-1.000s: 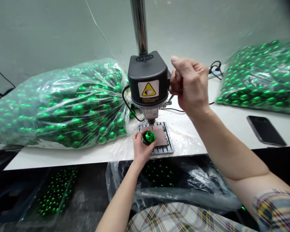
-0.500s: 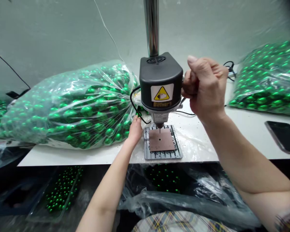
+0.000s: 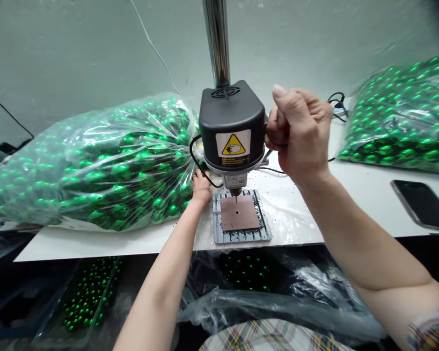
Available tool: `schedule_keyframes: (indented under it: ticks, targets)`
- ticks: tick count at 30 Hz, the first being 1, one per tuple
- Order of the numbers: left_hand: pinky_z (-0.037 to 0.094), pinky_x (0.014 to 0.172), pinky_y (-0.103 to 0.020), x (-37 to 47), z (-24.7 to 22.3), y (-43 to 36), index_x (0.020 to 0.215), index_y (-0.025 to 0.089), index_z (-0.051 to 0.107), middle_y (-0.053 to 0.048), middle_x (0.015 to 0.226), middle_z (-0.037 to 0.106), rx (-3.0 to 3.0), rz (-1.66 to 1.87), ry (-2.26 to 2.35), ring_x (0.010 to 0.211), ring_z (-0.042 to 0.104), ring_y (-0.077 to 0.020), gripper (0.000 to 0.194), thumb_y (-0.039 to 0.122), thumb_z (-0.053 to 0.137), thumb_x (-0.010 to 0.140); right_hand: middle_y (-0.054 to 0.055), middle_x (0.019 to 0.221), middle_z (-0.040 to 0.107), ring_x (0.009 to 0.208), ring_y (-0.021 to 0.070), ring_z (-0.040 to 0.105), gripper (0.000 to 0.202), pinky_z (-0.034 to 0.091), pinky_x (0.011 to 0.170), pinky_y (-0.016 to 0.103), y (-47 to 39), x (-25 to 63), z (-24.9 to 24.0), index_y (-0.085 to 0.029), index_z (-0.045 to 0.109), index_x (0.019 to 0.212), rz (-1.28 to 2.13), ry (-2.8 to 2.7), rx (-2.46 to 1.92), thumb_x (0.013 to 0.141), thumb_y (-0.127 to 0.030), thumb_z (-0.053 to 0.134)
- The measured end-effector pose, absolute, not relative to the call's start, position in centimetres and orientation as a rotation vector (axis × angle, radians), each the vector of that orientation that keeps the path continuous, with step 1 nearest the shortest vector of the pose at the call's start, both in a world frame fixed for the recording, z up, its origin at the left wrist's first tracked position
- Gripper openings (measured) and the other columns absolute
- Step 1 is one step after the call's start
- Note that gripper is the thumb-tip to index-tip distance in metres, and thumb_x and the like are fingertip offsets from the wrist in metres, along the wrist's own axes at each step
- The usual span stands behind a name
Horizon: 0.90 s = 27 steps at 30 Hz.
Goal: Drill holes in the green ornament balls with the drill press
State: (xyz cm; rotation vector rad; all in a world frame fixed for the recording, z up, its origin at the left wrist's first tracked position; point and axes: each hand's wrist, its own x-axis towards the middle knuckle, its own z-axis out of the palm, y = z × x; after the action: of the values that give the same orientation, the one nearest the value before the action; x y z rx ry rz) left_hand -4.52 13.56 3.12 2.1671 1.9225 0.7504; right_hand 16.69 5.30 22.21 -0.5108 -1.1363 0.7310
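A small black bench drill press (image 3: 231, 126) with a yellow warning label stands in the middle of the head view. My right hand (image 3: 303, 134) is closed in a fist at its right side, around the feed handle, which is mostly hidden. Below the drill bit lies a reddish-brown square plate (image 3: 241, 222) with a small hole, on a grey grooved base (image 3: 219, 237) strewn with dark shavings. My left hand (image 3: 202, 187) reaches to the gathered mouth of a large clear bag (image 3: 113, 165) of shiny green beads. Its fingers look spread, their tips partly hidden among beads and plastic.
Another bag of green beads (image 3: 406, 117) stands at the right, with a phone (image 3: 422, 204) in front. A black cable (image 3: 195, 158) loops from the drill. Below the white table's edge (image 3: 106, 243) are a clear bin (image 3: 51, 321) of beads and loose plastic sheeting (image 3: 278, 304).
The view has shifted slightly, moving most things left in the picture. My left hand's fingers show more spread at the bag mouth. My right hand stays at the handle.
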Motion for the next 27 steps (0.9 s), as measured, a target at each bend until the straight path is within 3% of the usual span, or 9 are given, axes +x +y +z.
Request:
schedule_keyframes:
  ticks: [4,7,10,13,16,21,27]
  targets:
    - [0.044,0.108,-0.051,-5.4,3.5,10.3,0.113,0.015,0.063,-0.019,0.125,0.062,2.213,0.757,1.746,0.121,0.056,-0.0346,0.034,0.009,0.063,0.079,-0.006,0.046,0.029,0.037,0.0057,0.023,0.056,0.013,0.034,0.026,5.4,16.8,22.1,-0.022,0.034,0.055,0.736,-1.134,-0.503,0.084,-0.048,0.076]
    - [0.046,0.105,-0.047,-5.8,4.2,6.5,0.116,0.019,0.060,-0.012,0.115,0.065,1.939,1.137,1.669,0.111,0.062,-0.0286,0.039,0.018,0.071,0.079,-0.006,0.046,0.030,0.037,0.0060,0.025,0.058,0.014,0.034,0.026,5.4,16.8,22.1,-0.023,0.034,0.056,0.726,-1.153,-0.515,0.084,-0.054,0.073]
    - [0.053,0.096,-0.042,-5.8,4.8,2.8,0.113,0.021,0.059,-0.006,0.106,0.067,1.293,1.452,1.490,0.098,0.066,-0.0225,0.045,0.032,0.080,0.075,-0.007,0.045,0.030,0.037,0.0057,0.023,0.060,0.014,0.034,0.026,5.4,16.6,22.2,-0.023,0.034,0.055,0.729,-1.134,-0.525,0.082,-0.057,0.074]
    - [0.059,0.089,-0.041,-5.4,5.2,0.3,0.107,0.017,0.063,-0.010,0.108,0.071,0.725,1.331,1.064,0.098,0.070,-0.0231,0.041,0.044,0.077,0.079,-0.007,0.043,0.030,0.036,0.0054,0.021,0.059,0.012,0.032,0.028,5.3,16.4,22.4,-0.023,0.035,0.053,0.733,-1.082,-0.502,0.079,-0.052,0.079]
    - [0.061,0.089,-0.040,-4.9,5.2,-0.7,0.107,0.015,0.067,-0.012,0.112,0.074,0.483,1.161,0.874,0.102,0.072,-0.0244,0.037,0.041,0.076,0.082,-0.007,0.043,0.031,0.036,0.0054,0.022,0.059,0.013,0.032,0.029,5.4,16.5,22.3,-0.023,0.035,0.054,0.716,-1.098,-0.511,0.080,-0.055,0.077]
    - [0.059,0.089,-0.032,-4.5,4.4,-0.7,0.109,0.017,0.067,-0.007,0.109,0.075,0.635,1.268,0.956,0.097,0.073,-0.0186,0.044,0.031,0.087,0.072,-0.007,0.046,0.030,0.038,0.0060,0.024,0.061,0.016,0.034,0.028,5.4,16.7,22.2,-0.023,0.031,0.058,0.716,-1.158,-0.555,0.083,-0.063,0.070]
    - [0.054,0.089,-0.032,-3.9,3.2,-0.3,0.117,0.017,0.067,-0.007,0.104,0.075,1.095,1.246,1.247,0.095,0.070,-0.0195,0.063,0.034,0.092,0.062,-0.007,0.047,0.030,0.038,0.0059,0.025,0.061,0.015,0.036,0.027,5.1,16.6,22.5,-0.023,0.031,0.059,0.736,-1.131,-0.594,0.082,-0.061,0.072]
